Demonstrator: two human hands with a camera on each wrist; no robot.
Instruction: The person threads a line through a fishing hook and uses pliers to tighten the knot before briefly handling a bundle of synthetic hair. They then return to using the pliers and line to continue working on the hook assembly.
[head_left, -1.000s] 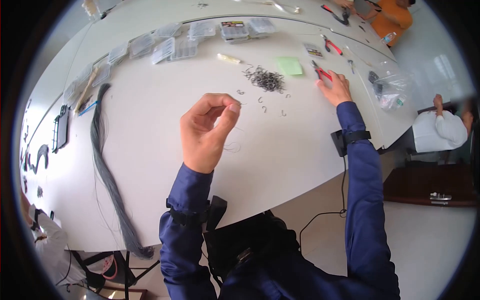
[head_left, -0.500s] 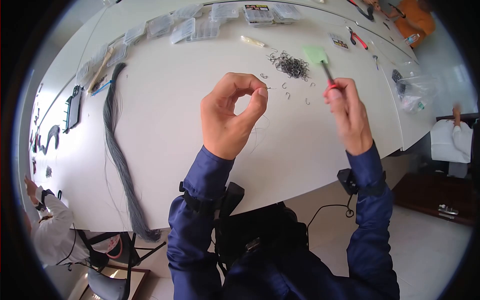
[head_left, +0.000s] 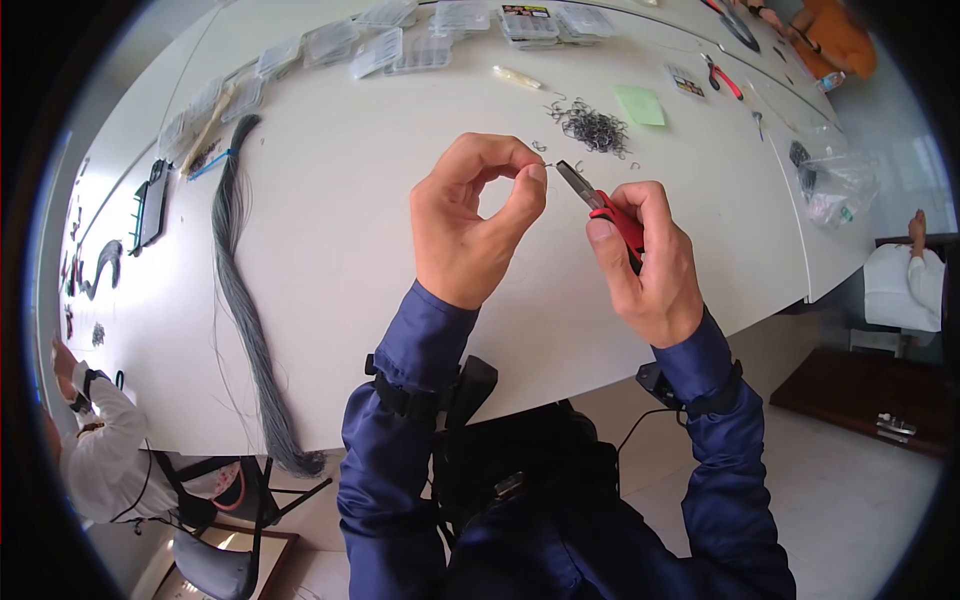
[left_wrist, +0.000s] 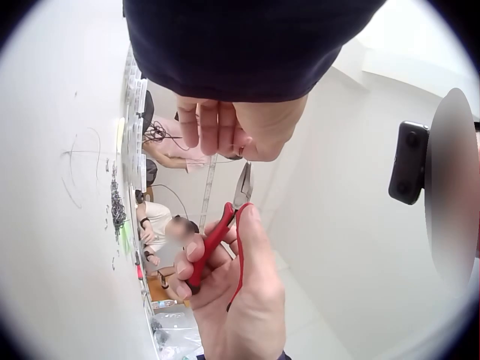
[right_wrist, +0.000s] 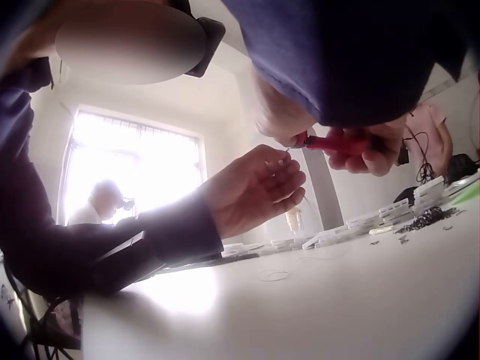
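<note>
Between thumb and index finger, my left hand (head_left: 465, 225) pinches a small fish hook (head_left: 548, 165); only a thin dark end of it shows past the fingertips. My right hand (head_left: 655, 270) grips red-handled pliers (head_left: 622, 222), whose tip points at the hook's end, right by the left fingertips. In the left wrist view the pliers' red handles (left_wrist: 213, 251) spread apart inside the palm. Just beyond both hands lies a heap of dark fish hooks (head_left: 597, 130), with a few loose ones around it. Loops of thin line (right_wrist: 275, 276) show near the table in the right wrist view.
A long bundle of grey line (head_left: 240, 290) lies at the left. Clear plastic boxes (head_left: 378, 54) line the back. A green paper square (head_left: 640, 105), other red pliers (head_left: 724, 78) and a plastic bag (head_left: 835, 190) are on the right. Other people sit around the table.
My right hand has picked up the red pliers from beside the green paper and brought them left to my left fingertips. The left hand keeps its pinch.
</note>
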